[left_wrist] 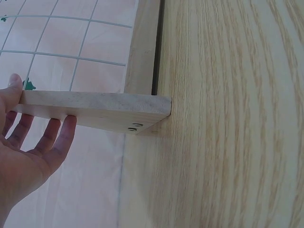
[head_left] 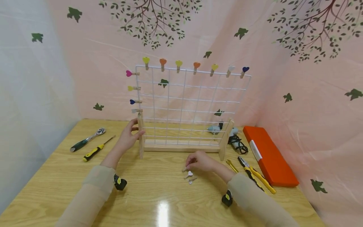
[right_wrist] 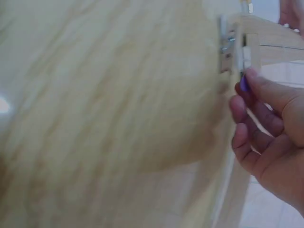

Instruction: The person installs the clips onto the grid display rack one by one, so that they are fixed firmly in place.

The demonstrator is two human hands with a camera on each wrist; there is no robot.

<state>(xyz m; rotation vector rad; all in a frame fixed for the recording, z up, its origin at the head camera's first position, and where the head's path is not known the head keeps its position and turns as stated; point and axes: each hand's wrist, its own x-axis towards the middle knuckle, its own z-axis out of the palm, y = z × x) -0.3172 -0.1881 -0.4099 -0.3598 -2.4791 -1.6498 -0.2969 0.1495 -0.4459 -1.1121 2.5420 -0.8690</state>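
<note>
My left hand (head_left: 128, 135) grips the left wooden post (left_wrist: 90, 102) of a stand, thumb on one side and fingertips on the other. The stand carries a white wire grid (head_left: 187, 70). Small clothespins with coloured hearts are clipped along its top edge, among them an orange one (head_left: 163, 61), and down its left edge, among them a pink one (head_left: 129, 73). Low over the table, my right hand (head_left: 200, 161) pinches a small clothespin (right_wrist: 246, 58) with a purple heart end. Beside those fingertips lie two loose clothespins with pale hearts (head_left: 190, 173).
A ratchet wrench (head_left: 88, 139) and a screwdriver (head_left: 95, 152) lie at left. At right are a small wrench (head_left: 232, 165), pliers (head_left: 253, 173) and a red case (head_left: 270, 157). A corded pale-blue tool (head_left: 214, 129) sits behind the stand. Patterned fabric (head_left: 105, 78) hangs behind the table.
</note>
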